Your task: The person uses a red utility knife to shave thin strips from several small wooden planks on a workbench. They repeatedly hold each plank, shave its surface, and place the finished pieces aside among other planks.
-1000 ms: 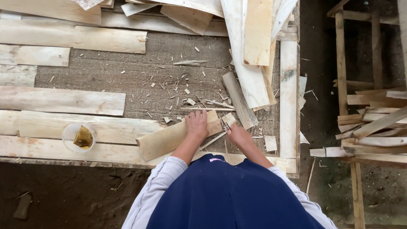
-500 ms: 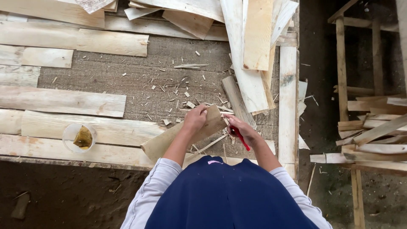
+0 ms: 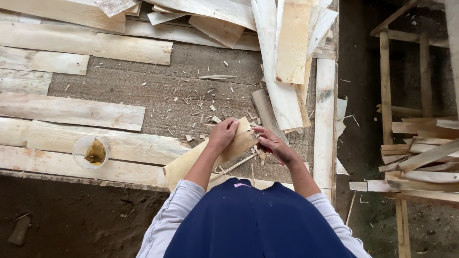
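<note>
My left hand [image 3: 222,134] grips a short pale wooden board [image 3: 191,162] near its far end, holding it at a slant over the workbench [image 3: 143,91]. My right hand [image 3: 272,145] is at the board's far edge, closed around a small red-handled tool [image 3: 264,149] of which only a bit shows. Wood chips and slivers lie scattered on the bench just beyond both hands.
Long pale planks [image 3: 71,111] lie across the bench at left. A stack of boards [image 3: 287,52] leans at the upper right. A clear cup with a yellowish content [image 3: 92,152] stands on a plank at left. A wooden frame with slats [image 3: 416,143] stands at right over dirt floor.
The board has been lifted and turned slightly, its far end now higher. My right hand has come up against the board's edge with the red-handled tool.
</note>
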